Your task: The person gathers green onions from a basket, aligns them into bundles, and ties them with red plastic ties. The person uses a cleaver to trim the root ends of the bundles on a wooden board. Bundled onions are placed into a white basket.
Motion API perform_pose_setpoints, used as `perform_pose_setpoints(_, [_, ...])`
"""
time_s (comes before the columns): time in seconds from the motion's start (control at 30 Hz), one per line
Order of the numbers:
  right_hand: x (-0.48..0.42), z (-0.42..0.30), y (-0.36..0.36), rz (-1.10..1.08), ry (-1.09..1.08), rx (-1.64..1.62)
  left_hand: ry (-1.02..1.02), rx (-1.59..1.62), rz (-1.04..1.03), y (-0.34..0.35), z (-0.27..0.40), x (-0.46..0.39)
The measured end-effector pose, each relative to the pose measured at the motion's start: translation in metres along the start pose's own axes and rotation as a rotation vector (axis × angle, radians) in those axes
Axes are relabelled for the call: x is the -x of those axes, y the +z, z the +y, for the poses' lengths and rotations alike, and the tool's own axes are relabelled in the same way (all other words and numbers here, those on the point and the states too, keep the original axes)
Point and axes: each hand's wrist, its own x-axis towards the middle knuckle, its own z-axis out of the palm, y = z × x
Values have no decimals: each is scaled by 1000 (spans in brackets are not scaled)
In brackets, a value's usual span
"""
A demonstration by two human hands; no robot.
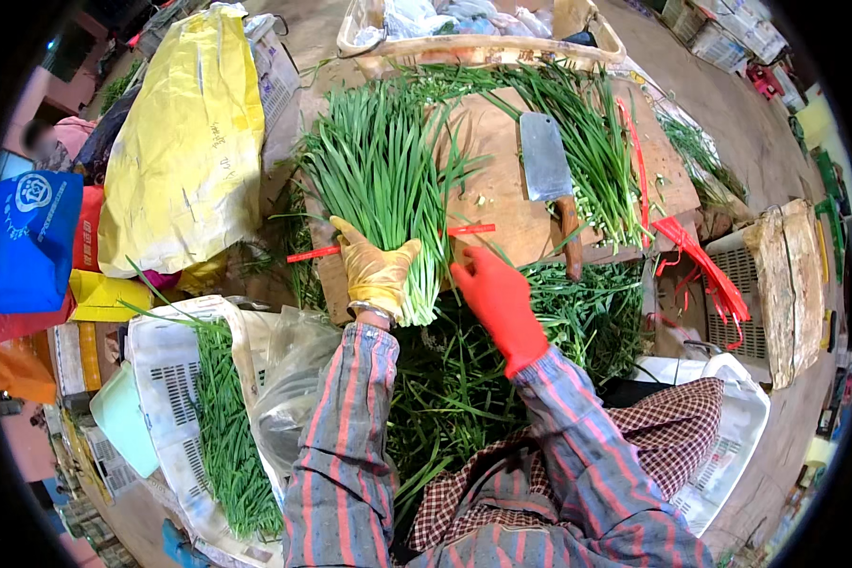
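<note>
My left hand point(377, 270), in a yellowish glove, rests on the lower stems of a large bunch of Chinese chives point(380, 163); its palm side and some fingers are hidden. A red plastic strip point(472, 229) passes beneath the bunch, its ends showing on both sides. My right hand point(500, 302), in a red glove, is just right of the stems with fingers bent; whether it pinches anything is hidden. A cleaver point(548, 160) with a wooden handle lies on the wooden board point(493, 149), against a second pile of chives point(596, 156).
Red strips point(706, 266) hang at the board's right corner. Loose greens point(461, 397) lie below the board. A white crate point(174, 397) with chives stands left, a crate of plastic bags point(483, 50) beyond the board, and a yellow sack point(184, 149) at the upper left.
</note>
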Motion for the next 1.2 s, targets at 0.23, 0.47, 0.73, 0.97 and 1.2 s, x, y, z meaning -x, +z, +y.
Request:
perform_pose_setpoints(0.23, [-16, 7, 32, -132, 105, 282, 45, 68, 6, 1, 6, 3])
perform_pose_setpoints(0.47, [-9, -20, 46, -205, 202, -27, 77, -16, 116, 18, -2, -2])
perform_pose_setpoints(0.73, [-21, 4, 29, -518, 446, -573, 0, -199, 186, 23, 11, 7])
perform_pose_setpoints(0.97, [-52, 48, 1, -205, 404, -317, 19, -282, 199, 22, 10, 8])
perform_pose_setpoints(1.2, [-57, 33, -3, 7, 364, -559, 15, -285, 185, 25, 14, 7])
